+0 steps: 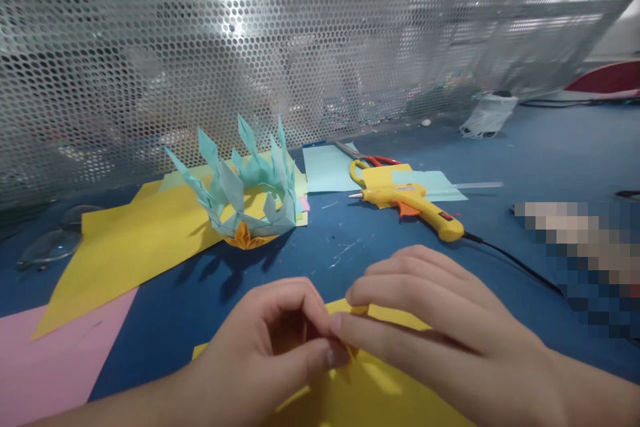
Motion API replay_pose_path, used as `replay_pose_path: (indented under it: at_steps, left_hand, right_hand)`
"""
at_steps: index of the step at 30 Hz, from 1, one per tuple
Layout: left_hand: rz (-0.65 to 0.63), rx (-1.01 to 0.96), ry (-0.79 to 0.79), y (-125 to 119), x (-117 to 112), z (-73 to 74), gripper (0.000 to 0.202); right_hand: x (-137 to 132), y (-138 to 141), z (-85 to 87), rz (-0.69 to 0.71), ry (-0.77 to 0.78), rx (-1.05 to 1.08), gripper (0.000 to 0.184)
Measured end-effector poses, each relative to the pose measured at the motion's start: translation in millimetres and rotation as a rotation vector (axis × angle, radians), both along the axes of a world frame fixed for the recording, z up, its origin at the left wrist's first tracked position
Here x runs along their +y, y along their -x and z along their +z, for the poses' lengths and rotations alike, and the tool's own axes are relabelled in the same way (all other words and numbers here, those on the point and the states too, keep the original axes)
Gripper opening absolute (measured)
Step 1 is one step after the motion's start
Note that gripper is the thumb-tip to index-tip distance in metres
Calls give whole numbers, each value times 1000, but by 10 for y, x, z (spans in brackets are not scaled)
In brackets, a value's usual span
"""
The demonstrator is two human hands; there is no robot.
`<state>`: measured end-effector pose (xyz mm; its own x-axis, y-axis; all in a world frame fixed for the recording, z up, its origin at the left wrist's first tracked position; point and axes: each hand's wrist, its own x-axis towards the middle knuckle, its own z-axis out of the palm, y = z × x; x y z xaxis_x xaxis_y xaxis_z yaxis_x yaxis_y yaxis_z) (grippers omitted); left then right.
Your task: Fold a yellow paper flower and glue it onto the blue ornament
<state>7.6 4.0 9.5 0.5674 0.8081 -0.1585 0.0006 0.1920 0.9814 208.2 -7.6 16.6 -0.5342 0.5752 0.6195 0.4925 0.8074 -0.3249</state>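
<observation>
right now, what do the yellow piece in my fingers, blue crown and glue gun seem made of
Yellow piece: probably matte paper, from its thin edge, though fingers hide most. Blue crown: matte paper, by its creases and thin points. Glue gun: likely satin plastic, by its moulded body; bright nozzle looks metal.

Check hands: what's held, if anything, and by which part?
A small yellow-orange paper piece, held by the left hand and right hand. They cover most of it; the part held can't be told.

From the head, the blue tabletop (pixel 320 253) is viewed forward and down, left hand (pixel 255 337) and right hand (pixel 445 320) nearest, lower centre.
</observation>
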Motion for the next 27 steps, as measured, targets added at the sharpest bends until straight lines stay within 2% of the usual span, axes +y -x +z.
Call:
replay_pose_path:
  at_steps: [5,8,12,16,20,25,27]
  left_hand:
    - [146,49,55,-3,16,25,28]
    - [206,26,49,11,44,23,24]
    - [233,-22,71,11,56,18,20]
    - [237,-29,109,12,42,28,10]
    - [248,-6,133,15,37,49,9]
    - [292,-6,119,-2,37,66,12]
    - [311,6,101,-12,29,60,12]
  right_hand:
    - [-9,58,51,-135,-141,46,15]
    - [-1,98,57,-146,-161,49,13]
    - [7,152,-12,-127,-16,89,8]
    - [-12,180,-59,-125,123,186,13]
    - [-38,164,-36,-90,231,228,20]
    - [-53,146,-10,-64,296,220,19]
    - [-50,154,-14,-65,272,215,19]
